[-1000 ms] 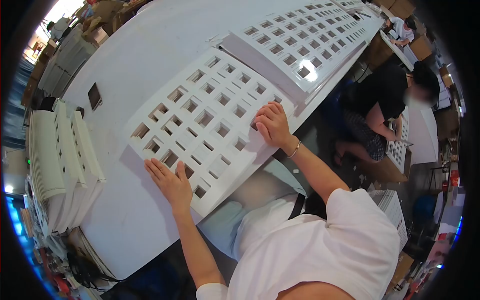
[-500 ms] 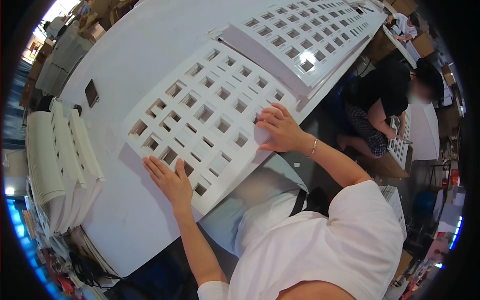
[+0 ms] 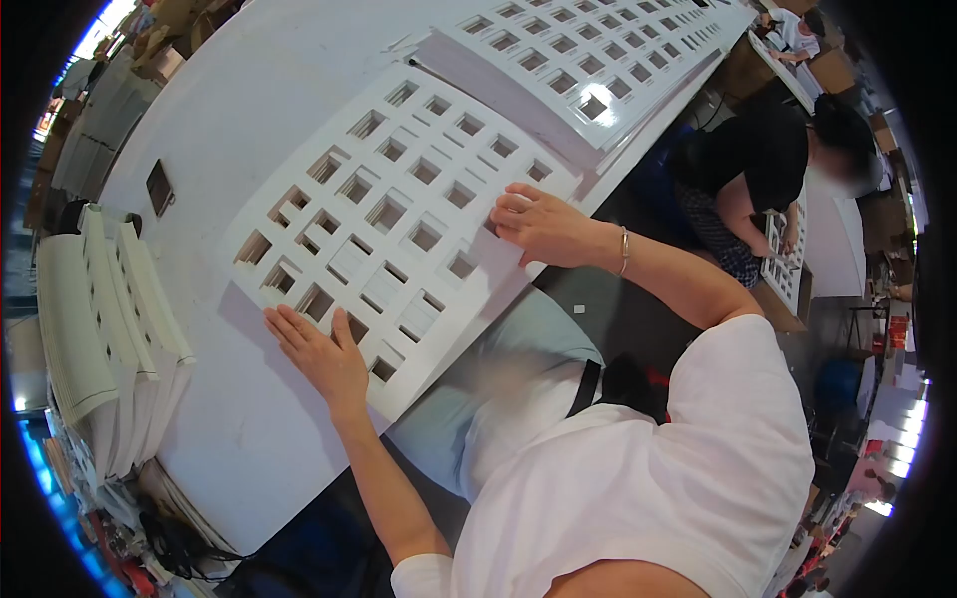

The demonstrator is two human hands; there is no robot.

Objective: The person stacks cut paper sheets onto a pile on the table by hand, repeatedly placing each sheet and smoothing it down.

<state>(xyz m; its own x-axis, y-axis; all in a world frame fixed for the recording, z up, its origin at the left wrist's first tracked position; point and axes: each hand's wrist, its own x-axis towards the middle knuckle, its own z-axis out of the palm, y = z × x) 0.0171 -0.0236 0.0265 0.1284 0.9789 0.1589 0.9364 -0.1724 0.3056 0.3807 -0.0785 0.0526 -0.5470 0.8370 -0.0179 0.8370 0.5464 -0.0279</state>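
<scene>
A white panel (image 3: 409, 244) with rows of square cut-out openings lies on the white table (image 3: 249, 448), one side near the table's front edge. My left hand (image 3: 324, 359) rests flat on the panel's lower left edge, thumb spread from the fingers. At the panel's right edge is my right hand (image 3: 543, 227), its fingers bent over the surface near an opening; whether it holds anything small is hidden. Several layers show inside the openings, so the panel seems to lie on others.
Another white panel stack (image 3: 588, 60) with openings lies beyond, at the upper right. Curved white panels (image 3: 110, 339) stand at the left, near a dark phone-like object (image 3: 159, 187). A person in black (image 3: 748, 159) works at the right; another person (image 3: 795, 38) sits farther back.
My right hand has shifted along the panel's right edge, and its fingers are more bent. My left hand has stayed on the lower left edge. The view has shifted slightly.
</scene>
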